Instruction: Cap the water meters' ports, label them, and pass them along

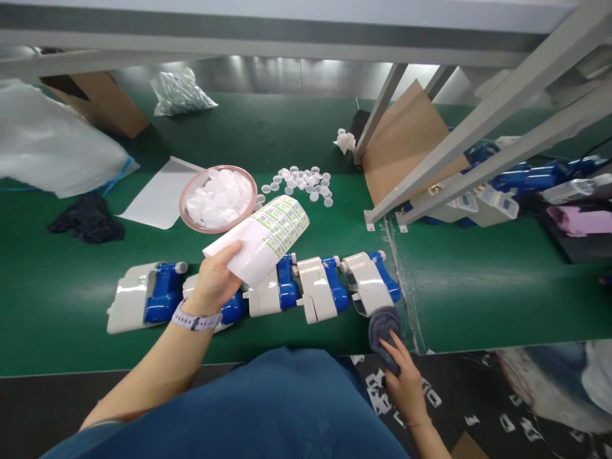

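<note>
My left hand (pixel 213 280) is closed on a curled white sheet of small printed labels (pixel 265 236), held above a row of white and blue plastic devices (pixel 268 290) that lie on the green conveyor belt (pixel 62 299). At the belt's near edge, my right hand (pixel 404 379) is closed on a dark grey cloth (pixel 384 325), which touches the rightmost device (pixel 370 284). A watch with a pale strap sits on my left wrist.
A pink bowl (pixel 218 199) of white caps stands behind the sheet, with loose caps (pixel 301 182) scattered beside it. A white sheet, a dark rag (pixel 88 218), cardboard, a bag of parts (pixel 179 94) and grey frame bars (pixel 482 137) surround the belt. More devices lie at right.
</note>
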Tool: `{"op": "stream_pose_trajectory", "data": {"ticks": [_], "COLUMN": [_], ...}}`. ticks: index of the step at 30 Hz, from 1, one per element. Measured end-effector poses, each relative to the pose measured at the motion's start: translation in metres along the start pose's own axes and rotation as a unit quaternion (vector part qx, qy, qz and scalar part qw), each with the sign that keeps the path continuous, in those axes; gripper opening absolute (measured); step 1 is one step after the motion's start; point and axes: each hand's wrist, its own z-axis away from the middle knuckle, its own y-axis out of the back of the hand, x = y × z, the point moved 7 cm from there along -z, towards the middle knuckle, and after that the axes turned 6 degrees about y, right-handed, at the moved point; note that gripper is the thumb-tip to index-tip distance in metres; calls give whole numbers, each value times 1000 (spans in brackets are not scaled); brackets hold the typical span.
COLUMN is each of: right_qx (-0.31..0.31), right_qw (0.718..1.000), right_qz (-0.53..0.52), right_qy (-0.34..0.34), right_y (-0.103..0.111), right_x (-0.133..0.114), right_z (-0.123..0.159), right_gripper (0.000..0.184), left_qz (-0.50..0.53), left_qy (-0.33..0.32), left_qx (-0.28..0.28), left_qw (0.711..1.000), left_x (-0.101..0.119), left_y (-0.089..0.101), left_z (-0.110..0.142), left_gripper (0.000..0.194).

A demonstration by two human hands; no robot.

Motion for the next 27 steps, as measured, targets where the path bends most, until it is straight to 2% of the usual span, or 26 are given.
{"op": "stream_pose_trajectory", "data": {"ticks": [1, 3, 6, 8, 10, 11, 13, 16, 18, 20, 22, 27], "right_qx": [23, 86, 153, 140, 67, 35, -2, -7, 2, 33, 79, 176], "right_qw": [1000, 996, 987, 986, 991, 992, 990, 976, 966, 962, 957, 927], "right_qz": [-6, -17, -11, 12, 54, 64, 41, -40, -70, -92, -116, -192], "right_qy": [-18, -23, 39, 88, 100, 103, 132, 216, 248, 254, 252, 269], "right_y": [12, 37, 66, 72, 65, 61, 55, 49, 44, 42, 43, 56], "right_x": [-1, -8, -18, -24, -31, -39, -65, -118, -139, -142, -134, -119], "right_z": [-6, -39, -123, -181, -222, -233, -237, -213, -197, -187, -181, -163], "right_gripper": [39, 35, 37, 38, 46, 51, 57, 47, 41, 34, 26, 20], "left_qz": [1, 5, 10, 13, 15, 15, 4, -18, -25, -30, -33, -26], "left_qy": [4, 13, 31, 42, 52, 56, 61, 66, 74, 80, 89, 123], "left_qx": [-4, -12, -14, -14, -15, -17, -21, -56, -96, -121, -120, -58], "left_qw": [1000, 1000, 999, 999, 998, 998, 998, 996, 992, 989, 988, 990], "left_x": [0, -4, -17, -29, -41, -46, -56, -67, -75, -84, -92, -112], "left_y": [2, 4, 4, -1, -8, -13, -23, -42, -56, -68, -76, -81], "left_z": [2, 7, 16, 23, 31, 35, 41, 48, 52, 55, 57, 60], "left_gripper": [44, 44, 45, 46, 46, 46, 45, 45, 45, 46, 47, 41]}}
